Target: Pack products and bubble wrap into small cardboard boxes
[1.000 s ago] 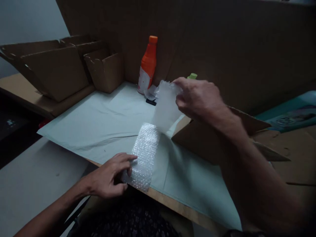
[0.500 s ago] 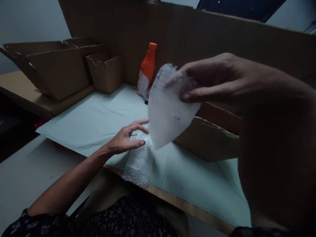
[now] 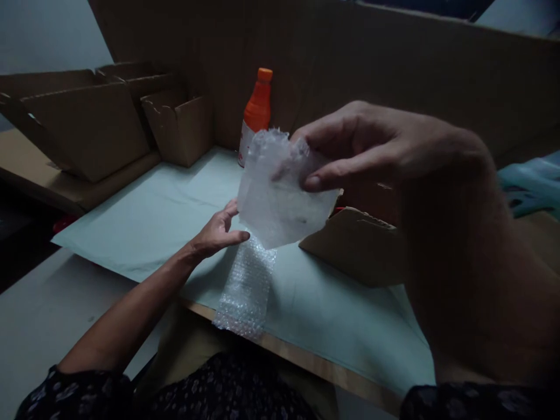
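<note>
Between the thumb and fingers of my right hand [image 3: 354,149] is a translucent whitish plastic sheet [image 3: 280,210] with a ragged top edge, raised above the table. It hangs in front of my left hand [image 3: 219,229], whose thumb and fingers are apart. Some of the left fingertips are hidden behind the sheet. Below them a strip of bubble wrap [image 3: 245,297] lies on the pale green cloth [image 3: 175,204], its near end reaching past the table's front edge. Whether my left hand touches the strip, I cannot tell.
An orange bottle [image 3: 258,105] with a white label stands at the back. Cardboard boxes [image 3: 87,128] are at the left, and another cardboard box [image 3: 354,248] sits behind my right forearm. A tall cardboard wall [image 3: 306,58] closes off the rear. Something light blue [image 3: 534,181] shows at far right.
My right hand has moved slightly left and the sheet now looks less tall, tilted differently. My left hand stays over the bubble wrap, still open. The view has shifted a little.
</note>
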Demonstrator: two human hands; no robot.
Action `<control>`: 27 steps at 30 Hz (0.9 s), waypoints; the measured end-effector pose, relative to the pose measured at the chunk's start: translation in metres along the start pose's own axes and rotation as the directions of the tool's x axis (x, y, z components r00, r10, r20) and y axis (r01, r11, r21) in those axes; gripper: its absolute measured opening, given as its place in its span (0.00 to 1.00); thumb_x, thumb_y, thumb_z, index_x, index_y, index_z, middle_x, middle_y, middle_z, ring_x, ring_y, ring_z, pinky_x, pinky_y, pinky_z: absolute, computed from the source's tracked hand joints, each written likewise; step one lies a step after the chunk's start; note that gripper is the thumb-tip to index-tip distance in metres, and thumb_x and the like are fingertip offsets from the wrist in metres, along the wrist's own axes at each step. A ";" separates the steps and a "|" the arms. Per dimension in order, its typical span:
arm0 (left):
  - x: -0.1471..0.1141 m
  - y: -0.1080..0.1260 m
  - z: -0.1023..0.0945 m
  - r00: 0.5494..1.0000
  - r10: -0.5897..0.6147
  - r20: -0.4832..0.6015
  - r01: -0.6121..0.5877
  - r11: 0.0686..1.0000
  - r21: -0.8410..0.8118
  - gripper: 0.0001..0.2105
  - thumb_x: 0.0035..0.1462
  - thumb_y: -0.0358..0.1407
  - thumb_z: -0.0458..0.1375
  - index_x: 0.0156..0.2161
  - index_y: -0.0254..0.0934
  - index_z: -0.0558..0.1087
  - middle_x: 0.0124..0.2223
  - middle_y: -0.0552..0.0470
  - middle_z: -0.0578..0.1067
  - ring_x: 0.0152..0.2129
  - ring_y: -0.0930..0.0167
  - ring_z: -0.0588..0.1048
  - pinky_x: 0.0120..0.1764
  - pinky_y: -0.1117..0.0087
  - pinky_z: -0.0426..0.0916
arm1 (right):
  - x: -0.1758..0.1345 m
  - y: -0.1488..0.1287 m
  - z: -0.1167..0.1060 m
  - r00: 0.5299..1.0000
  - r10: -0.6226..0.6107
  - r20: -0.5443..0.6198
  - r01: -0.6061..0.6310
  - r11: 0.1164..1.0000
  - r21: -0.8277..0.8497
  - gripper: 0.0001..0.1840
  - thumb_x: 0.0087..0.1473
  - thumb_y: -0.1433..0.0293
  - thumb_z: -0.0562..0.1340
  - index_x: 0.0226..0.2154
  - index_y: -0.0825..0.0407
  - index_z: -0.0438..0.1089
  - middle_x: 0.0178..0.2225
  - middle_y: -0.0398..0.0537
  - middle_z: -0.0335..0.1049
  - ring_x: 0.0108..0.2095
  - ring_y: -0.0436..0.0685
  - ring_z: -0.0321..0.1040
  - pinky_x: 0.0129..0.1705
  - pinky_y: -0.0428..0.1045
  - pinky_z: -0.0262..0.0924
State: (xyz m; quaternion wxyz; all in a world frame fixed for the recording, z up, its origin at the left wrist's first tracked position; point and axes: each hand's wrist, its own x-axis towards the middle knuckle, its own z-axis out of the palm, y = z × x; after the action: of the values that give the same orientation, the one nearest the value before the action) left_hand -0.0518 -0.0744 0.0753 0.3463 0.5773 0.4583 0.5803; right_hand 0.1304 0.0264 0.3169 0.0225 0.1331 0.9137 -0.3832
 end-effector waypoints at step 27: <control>-0.031 -0.003 0.045 0.837 -0.541 -0.079 0.315 0.360 0.878 0.30 0.60 0.36 0.60 0.66 0.37 0.61 0.34 0.49 0.81 0.32 0.62 0.79 0.33 0.68 0.65 | 0.092 0.184 0.118 0.898 0.264 -0.352 -0.439 0.577 -0.689 0.24 0.62 0.80 0.51 0.59 0.59 0.66 0.53 0.68 0.73 0.55 0.69 0.67 0.53 0.60 0.52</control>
State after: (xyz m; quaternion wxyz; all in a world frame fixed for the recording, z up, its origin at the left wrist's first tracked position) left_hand -0.0052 -0.0969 0.0579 0.1973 0.5904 0.7775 0.0888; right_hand 0.0827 0.0877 0.0925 0.0547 0.3307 0.9402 0.0596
